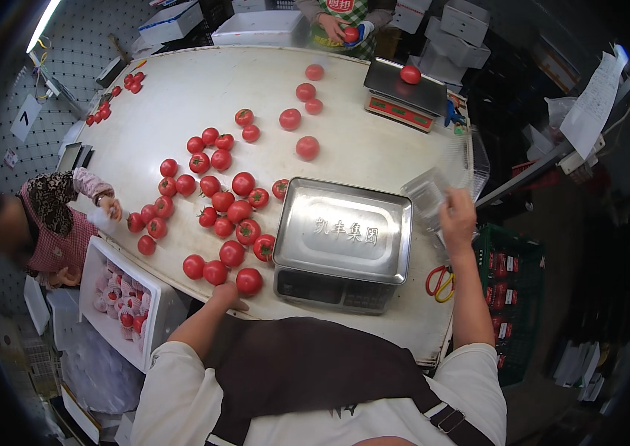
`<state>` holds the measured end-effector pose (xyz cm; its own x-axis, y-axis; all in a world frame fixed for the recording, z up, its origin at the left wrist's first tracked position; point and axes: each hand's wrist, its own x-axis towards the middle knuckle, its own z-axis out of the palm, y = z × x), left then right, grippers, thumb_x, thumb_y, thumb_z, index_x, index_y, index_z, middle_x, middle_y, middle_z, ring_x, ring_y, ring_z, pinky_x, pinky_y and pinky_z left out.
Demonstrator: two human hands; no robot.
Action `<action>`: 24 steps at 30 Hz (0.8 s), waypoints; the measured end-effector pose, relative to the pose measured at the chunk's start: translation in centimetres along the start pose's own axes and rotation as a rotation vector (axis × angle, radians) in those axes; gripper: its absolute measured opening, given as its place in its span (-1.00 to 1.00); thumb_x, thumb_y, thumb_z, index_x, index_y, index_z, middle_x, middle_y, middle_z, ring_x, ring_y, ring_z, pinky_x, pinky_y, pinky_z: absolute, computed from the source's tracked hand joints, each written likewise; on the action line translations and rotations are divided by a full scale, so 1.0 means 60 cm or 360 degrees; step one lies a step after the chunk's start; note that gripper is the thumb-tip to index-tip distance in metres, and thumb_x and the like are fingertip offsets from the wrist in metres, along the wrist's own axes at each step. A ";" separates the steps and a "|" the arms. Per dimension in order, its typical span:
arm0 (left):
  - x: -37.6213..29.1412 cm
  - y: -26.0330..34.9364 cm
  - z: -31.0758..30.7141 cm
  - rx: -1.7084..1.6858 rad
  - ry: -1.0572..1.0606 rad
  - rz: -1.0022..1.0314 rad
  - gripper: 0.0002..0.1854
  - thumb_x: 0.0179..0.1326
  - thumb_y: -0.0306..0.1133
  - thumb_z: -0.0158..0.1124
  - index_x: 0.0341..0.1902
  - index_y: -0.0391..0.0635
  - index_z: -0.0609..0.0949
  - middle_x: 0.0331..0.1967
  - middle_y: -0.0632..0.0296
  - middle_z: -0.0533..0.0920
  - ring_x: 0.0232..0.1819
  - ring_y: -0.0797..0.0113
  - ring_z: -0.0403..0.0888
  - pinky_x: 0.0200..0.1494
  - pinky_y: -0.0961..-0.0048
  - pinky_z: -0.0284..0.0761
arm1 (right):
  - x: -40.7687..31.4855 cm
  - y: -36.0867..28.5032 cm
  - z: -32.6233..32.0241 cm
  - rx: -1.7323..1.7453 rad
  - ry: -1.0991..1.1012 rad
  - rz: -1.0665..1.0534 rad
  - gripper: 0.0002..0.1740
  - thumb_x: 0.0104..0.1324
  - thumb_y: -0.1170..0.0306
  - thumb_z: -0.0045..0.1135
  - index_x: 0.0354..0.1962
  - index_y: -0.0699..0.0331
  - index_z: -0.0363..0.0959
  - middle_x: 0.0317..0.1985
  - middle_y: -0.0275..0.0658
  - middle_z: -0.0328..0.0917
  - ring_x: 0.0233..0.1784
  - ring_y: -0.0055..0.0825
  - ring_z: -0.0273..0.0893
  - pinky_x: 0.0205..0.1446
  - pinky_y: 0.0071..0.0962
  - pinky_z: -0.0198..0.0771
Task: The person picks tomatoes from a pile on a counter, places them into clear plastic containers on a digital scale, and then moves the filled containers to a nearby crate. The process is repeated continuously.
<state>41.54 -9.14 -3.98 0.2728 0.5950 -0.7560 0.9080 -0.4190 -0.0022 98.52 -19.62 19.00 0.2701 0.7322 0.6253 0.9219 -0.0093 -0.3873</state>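
My right hand (458, 214) is raised at the right of the table, at the edge of a clear plastic clamshell container (425, 192); blur hides its exact grip. My left hand (229, 295) rests at the table's near edge, just below red tomatoes (215, 272), its fingers partly hidden. Between my hands stands a digital scale (343, 231) with a bare steel tray. Many more tomatoes (239, 211) lie loose left of the scale. Red-and-yellow-handled scissors (440, 283) lie right of it, near my right forearm.
A second scale (404, 95) holds one tomato. A person (348, 28) across the table holds a tomato; another person (58, 223) stands at left by a foam box (120, 301) of net-wrapped tomatoes. A green crate (510, 306) with packed tomatoes stands right.
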 end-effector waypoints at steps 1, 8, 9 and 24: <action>0.001 0.001 -0.005 0.0001 0.0001 0.0021 -0.15 -0.30 0.23 0.55 -0.06 -0.25 0.65 -0.10 -0.01 0.69 -0.03 0.09 0.68 0.03 0.29 0.60 | -0.013 -0.040 0.011 -0.0018 -0.0102 -0.0217 -0.65 0.13 0.62 0.07 -0.09 0.25 0.51 -0.37 -0.17 0.45 -0.33 -0.24 0.45 -0.24 -0.31 0.42; 0.026 -0.009 0.014 0.0141 0.0037 0.0184 -0.26 -0.22 0.25 0.53 -0.09 -0.10 0.71 -0.10 0.04 0.70 -0.02 0.13 0.69 0.01 0.24 0.61 | -0.161 -0.205 0.170 0.0089 -0.0967 -0.0560 -0.64 0.16 0.50 0.06 -0.05 0.15 0.53 -0.37 -0.18 0.48 -0.25 -0.19 0.47 -0.21 -0.19 0.37; 0.030 -0.010 0.015 0.0156 0.0034 0.0207 -0.27 -0.20 0.25 0.52 -0.07 -0.08 0.71 -0.10 0.05 0.70 -0.01 0.14 0.68 0.01 0.24 0.61 | -0.170 -0.212 0.187 0.0097 -0.0980 -0.0533 -0.65 0.16 0.50 0.06 -0.06 0.17 0.52 -0.36 -0.18 0.49 -0.24 -0.19 0.48 -0.19 -0.18 0.36; -0.086 -0.064 0.089 -0.0898 0.1059 0.0545 -0.62 -0.06 -0.29 0.45 -0.19 -0.15 0.53 -0.26 0.00 0.59 -0.10 -0.04 0.55 -0.04 0.10 0.46 | -0.267 -0.354 0.112 0.0673 -0.0760 0.0376 -0.85 0.28 0.65 0.06 -0.20 0.38 0.53 -0.27 -0.09 0.57 -0.19 -0.22 0.57 -0.08 -0.40 0.43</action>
<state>34.96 -14.26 -3.57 0.5214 0.8439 -0.1266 0.7170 -0.3528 0.6013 72.72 -26.58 12.65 0.2093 0.9644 0.1614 0.6393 -0.0101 -0.7689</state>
